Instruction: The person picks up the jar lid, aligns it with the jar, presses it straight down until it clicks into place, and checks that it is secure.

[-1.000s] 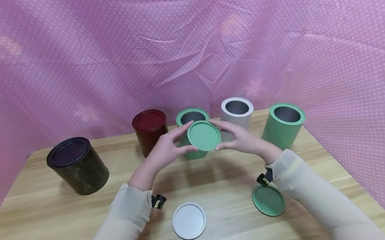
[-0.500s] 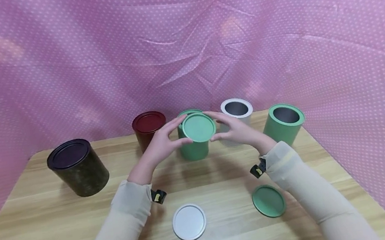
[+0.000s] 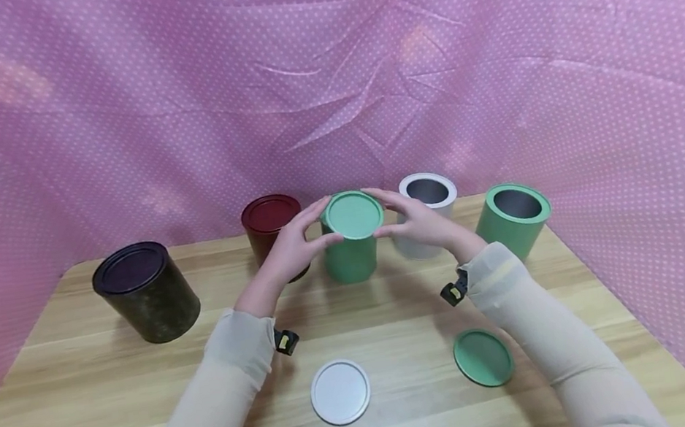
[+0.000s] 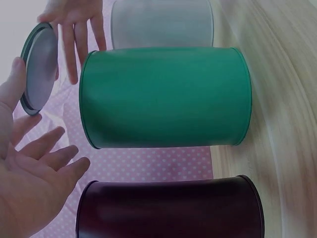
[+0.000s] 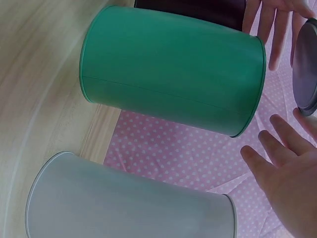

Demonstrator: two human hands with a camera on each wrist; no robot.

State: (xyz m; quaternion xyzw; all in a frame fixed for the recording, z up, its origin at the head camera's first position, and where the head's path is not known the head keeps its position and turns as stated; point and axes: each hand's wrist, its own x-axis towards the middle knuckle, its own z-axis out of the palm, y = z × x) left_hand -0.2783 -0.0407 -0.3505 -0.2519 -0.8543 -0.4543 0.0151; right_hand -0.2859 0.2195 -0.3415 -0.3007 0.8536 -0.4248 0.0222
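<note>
A round green lid (image 3: pixel 354 215) is held by its edge between my two hands, over the middle green can (image 3: pixel 351 262). My left hand (image 3: pixel 290 249) grips its left side with thumb and fingertips, and my right hand (image 3: pixel 425 225) grips the right side. In the left wrist view, a gap separates the lid (image 4: pixel 42 69) from the top end of the green can (image 4: pixel 166 96). The lid's grey underside faces the can, slightly tilted. In the right wrist view, the lid (image 5: pixel 305 69) is partly cut off by the frame edge. The can's mouth is hidden in the head view.
A lidded dark red can (image 3: pixel 270 215) stands left of the middle can, and a lidded black can (image 3: pixel 152 301) farther left. An uncovered white can (image 3: pixel 421 242) and an uncovered green can (image 3: pixel 512 236) stand to the right. White lid (image 3: pixel 340 392) and green lid (image 3: pixel 484 358) lie nearer me.
Both hands have carried the green lid away from me and over the middle can, covering its dark opening from the head view. The lids on the table have stayed put.
</note>
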